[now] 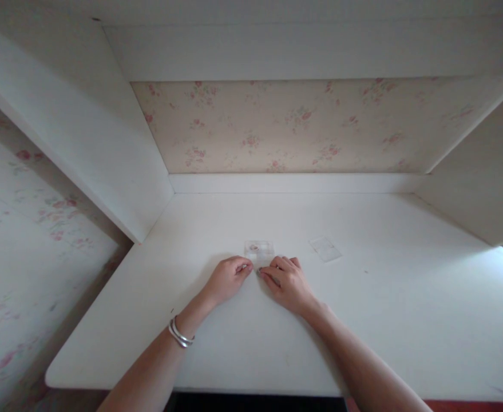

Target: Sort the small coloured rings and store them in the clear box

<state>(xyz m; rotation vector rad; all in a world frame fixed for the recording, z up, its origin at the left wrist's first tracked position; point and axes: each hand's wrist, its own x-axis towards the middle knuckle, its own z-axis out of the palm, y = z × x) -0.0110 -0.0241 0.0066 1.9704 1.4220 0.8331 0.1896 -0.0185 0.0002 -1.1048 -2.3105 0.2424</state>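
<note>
Clear case (265, 246) lies flat on the white desk (229, 357), and everything else is placed from it. Its long axis appears to run left to right, across the line of the forearms, roughly parallel to the desk's back edge. Both hands rest on the near side of the case, so it lies just beyond the fingertips, ahead of the gap between them. Right hand (283, 277) looks the nearer: its knuckles overlap the case's near right corner in view; whether they touch it, cannot tell. Thumb and forefinger of that hand pinch a small dark piece (258, 272), which sits just in front of the case, towards the wearer; its kind is too small to make out. Left hand (234, 273) sits at the near left of the case, seemingly just short of it, thumb and forefinger drawn together at the tips; cannot tell whether anything is held between them. Silver bangles (181, 340) on the left wrist, farther out to the near left of the case. A reddish-brown mark (254, 248) shows in the case's left part; printed or contained, unclear. Flat clear piece (325, 250) lies right of the case, well apart from it, turned at a slant. Floral wallpaper (272, 129) rises behind the case, past the desk's back edge.
</note>
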